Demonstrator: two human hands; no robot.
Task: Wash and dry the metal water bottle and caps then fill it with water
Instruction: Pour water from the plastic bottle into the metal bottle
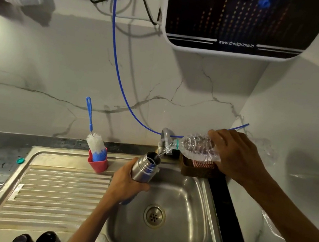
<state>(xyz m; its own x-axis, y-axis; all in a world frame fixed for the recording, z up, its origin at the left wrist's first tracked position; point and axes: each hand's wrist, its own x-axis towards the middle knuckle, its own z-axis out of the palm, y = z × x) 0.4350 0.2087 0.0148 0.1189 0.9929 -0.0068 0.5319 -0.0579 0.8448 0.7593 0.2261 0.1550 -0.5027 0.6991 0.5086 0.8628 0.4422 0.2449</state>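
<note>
Our left hand [127, 180] wraps around the lower body of the metal water bottle [144, 169], fingers closed on it, holding it over the sink basin [178, 237] with its open mouth tilted up and to the right. We judge the tilt is meant to meet the stream and the place is chosen so spills fall into the basin. Our right hand [236, 155] is clasped over the base end of a clear plastic bottle [198, 147], tipped nearly flat, neck lowest, so water runs from its neck into the metal mouth just below.

Behind the pour stands the tap [165, 137], close to the plastic neck, with a blue tube [117, 77] sagging across the wall behind it; both crowd the pouring spot. A brown basket [194, 170] sits under the plastic bottle. Left of us, a bottle brush [94, 142] stands in a red holder [99, 165] beside the draining board [56, 192]. Two dark caps [36, 240] lie at the board's near edge, well apart from the bottle, and a small teal cap [20, 160] rests on the wet counter.
</note>
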